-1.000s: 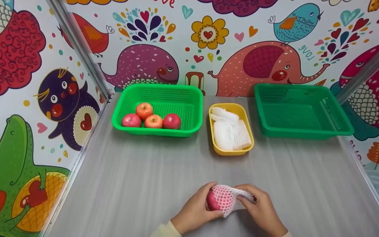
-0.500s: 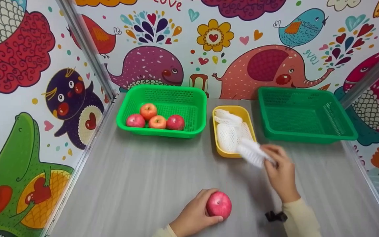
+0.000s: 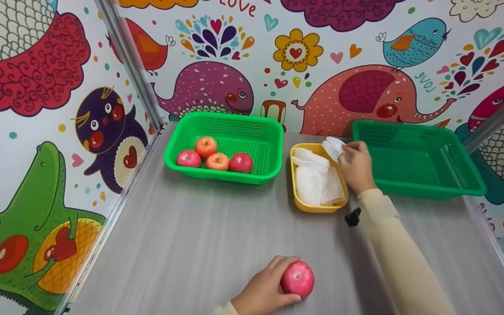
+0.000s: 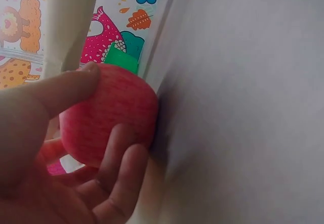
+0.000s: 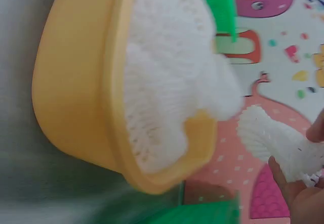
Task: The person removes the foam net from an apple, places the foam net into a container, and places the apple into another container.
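A pinkish-red apple [image 3: 298,279] rests on the table near its front, and my left hand [image 3: 266,286] grips it from the left. In the left wrist view, thumb and fingers curl round the bare apple [image 4: 109,115]. My right hand [image 3: 358,166] pinches a white foam net sleeve [image 3: 334,148] over the far right corner of the yellow basket [image 3: 320,208]. Several more white net sleeves [image 3: 315,181] lie inside that basket. The right wrist view has the pinched net sleeve [image 5: 276,140] beyond the yellow basket's rim [image 5: 114,82].
At the back left, a bright green basket [image 3: 223,176] holds several apples [image 3: 217,162]. A darker green basket [image 3: 427,191] stands at the back right, partly behind the right hand. Patterned walls enclose the grey table [image 3: 190,236]. A small black object [image 3: 353,217] is by the right wrist.
The net sleeve has come off the apple. My right hand has carried it forward to the yellow basket's far right corner. My left hand has kept its grip on the apple.
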A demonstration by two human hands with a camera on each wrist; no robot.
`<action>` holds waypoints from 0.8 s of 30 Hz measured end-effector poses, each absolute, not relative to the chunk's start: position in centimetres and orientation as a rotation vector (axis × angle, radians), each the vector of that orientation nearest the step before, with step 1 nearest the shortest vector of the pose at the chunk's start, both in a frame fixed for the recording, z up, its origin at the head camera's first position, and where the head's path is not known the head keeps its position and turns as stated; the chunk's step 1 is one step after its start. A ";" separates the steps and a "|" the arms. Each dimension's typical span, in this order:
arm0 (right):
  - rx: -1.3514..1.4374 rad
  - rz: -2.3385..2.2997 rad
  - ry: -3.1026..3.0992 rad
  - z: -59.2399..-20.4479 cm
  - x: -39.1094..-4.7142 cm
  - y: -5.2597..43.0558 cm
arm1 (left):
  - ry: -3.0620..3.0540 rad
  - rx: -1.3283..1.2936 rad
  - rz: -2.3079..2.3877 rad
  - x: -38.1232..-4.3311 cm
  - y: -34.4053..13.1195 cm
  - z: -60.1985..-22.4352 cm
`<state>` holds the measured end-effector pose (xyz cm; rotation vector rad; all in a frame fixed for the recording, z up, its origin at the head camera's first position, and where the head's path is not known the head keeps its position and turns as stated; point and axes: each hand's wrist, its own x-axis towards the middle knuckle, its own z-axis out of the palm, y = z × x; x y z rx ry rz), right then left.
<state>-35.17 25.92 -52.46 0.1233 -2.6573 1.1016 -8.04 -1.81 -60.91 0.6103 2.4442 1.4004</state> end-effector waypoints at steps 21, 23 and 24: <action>0.452 0.315 -3.297 -56.3 -39.0 20.6 | 2.526 0.545 1.377 -6.9 -3.4 -60.5; 0.429 0.294 -3.319 -56.6 -38.9 20.6 | 2.532 0.549 1.374 -6.8 -3.2 -60.6; 0.419 0.290 -3.325 -56.8 -38.9 20.7 | 2.536 0.550 1.371 -6.8 -3.1 -60.6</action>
